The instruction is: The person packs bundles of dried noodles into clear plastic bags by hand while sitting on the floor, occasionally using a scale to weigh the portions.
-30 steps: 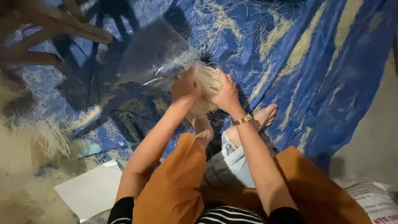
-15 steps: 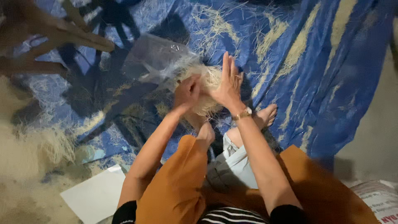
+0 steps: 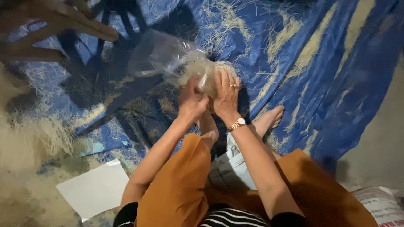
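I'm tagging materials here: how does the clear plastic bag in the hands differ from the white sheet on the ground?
The clear plastic bag is see-through, crumpled and bulging with pale fibres; the white sheet is opaque, flat and bare. The bag is gripped by the left hand and right hand; the sheet lies untouched beside the knee. Both sit over the blue tarp.

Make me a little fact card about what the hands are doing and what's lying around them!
Left hand: grips the pale fibre bundle
Right hand: pressed on the same bundle, ring and wristwatch on
Clear plastic bag: wrapped around the bundle's far end
Ground cover: blue tarp strewn with loose fibres
Left side: heap of pale fibres, white sheet
Bare foot: resting on the tarp
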